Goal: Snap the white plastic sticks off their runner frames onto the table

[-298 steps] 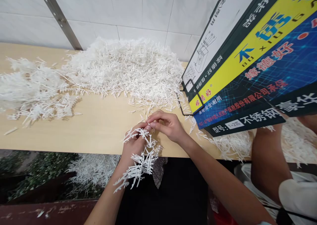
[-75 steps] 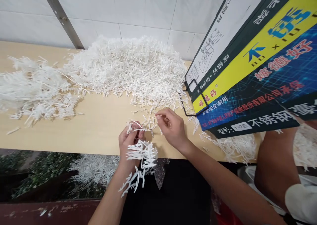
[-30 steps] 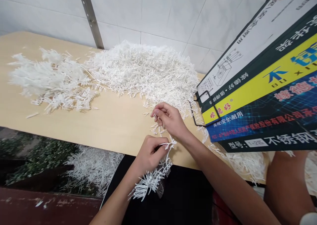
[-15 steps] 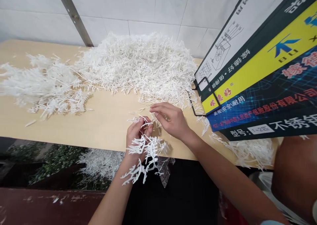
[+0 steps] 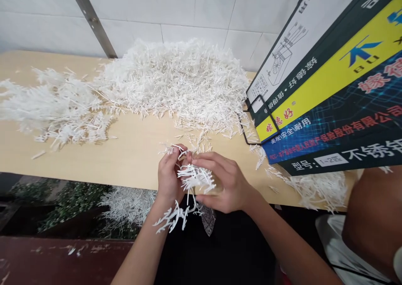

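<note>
My left hand (image 5: pixel 168 178) is closed around the thin stem of a white plastic branch (image 5: pixel 172 220), just over the table's front edge. The branch's forked twigs hang below the fingers, and a few short prongs stick out above the thumb. From the other side my right hand (image 5: pixel 228 182) curls its fingers and thumb about a dense tuft of twigs (image 5: pixel 196 177) on the same branch. Some fingertips are hidden behind the twigs. Beyond both hands lies a big heap of small white plastic sprigs (image 5: pixel 179 80) on the light wooden table (image 5: pixel 135 151).
A looser pile of white branches (image 5: pixel 56 107) lies at the left. To the right stands a large printed box (image 5: pixel 329 88) by a black wire stand (image 5: pixel 248 136). More sprigs (image 5: pixel 326 191) lie below the box, near another person's bare limb (image 5: pixel 370 218).
My right hand has come down from the table's loose sprigs and toward me, onto the branch's tuft. My left hand stays nearly in place, still holding the branch.
</note>
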A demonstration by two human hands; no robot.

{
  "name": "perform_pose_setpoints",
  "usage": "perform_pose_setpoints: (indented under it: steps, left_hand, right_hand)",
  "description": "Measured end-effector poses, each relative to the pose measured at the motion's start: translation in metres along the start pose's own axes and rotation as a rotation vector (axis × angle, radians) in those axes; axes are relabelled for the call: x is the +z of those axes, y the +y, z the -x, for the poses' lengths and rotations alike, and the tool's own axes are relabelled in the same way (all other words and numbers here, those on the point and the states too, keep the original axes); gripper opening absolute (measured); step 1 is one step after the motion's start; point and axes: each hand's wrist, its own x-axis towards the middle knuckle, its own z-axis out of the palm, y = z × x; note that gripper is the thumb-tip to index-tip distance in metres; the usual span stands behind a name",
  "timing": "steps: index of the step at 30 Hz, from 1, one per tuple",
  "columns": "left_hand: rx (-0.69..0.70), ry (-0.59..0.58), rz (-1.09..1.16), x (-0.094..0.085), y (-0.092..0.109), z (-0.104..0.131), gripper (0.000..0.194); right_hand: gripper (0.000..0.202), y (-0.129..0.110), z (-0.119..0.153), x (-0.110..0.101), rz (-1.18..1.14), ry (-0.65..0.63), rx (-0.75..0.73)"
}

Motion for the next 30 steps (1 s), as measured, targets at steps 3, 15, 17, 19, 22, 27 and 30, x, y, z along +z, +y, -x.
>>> perform_pose_setpoints:
  steps: [3,15,17,19,22,27,30]
  left_hand:
    - [-0.013,-0.081,-0.026,-0.003,0.001,0.001,0.029]
    - [-0.013,-0.115,-0.633,-0.036,0.044,0.052,0.070]
    - [-0.074,-0.212,-0.790,-0.057,0.064,0.063,0.076]
    - [-0.112,-0.251,-0.975,-0.077,0.086,0.070,0.072]
    - [0.023,-0.107,-1.322,-0.086,0.108,0.082,0.047]
    - [0.712,0.210,-1.679,-0.030,0.081,0.113,0.019]
    - [0.973,-0.342,-1.540,0.003,0.038,0.115,0.023]
  right_hand:
    - [0.036,-0.001,0.015,0.007,0.100,0.143,0.090]
    - [0.025,-0.007,0.028,0.000,-0.441,0.218,0.571]
    - [0.025,-0.010,0.028,-0.001,-0.404,0.172,0.558]
    - [0.024,-0.012,0.027,-0.002,-0.348,0.132,0.544]
    - [0.024,-0.014,0.025,-0.003,-0.299,0.087,0.520]
    - [0.026,-0.013,0.023,-0.001,-0.247,0.039,0.498]
    - [0.029,-0.011,0.023,-0.001,-0.226,0.030,0.496]
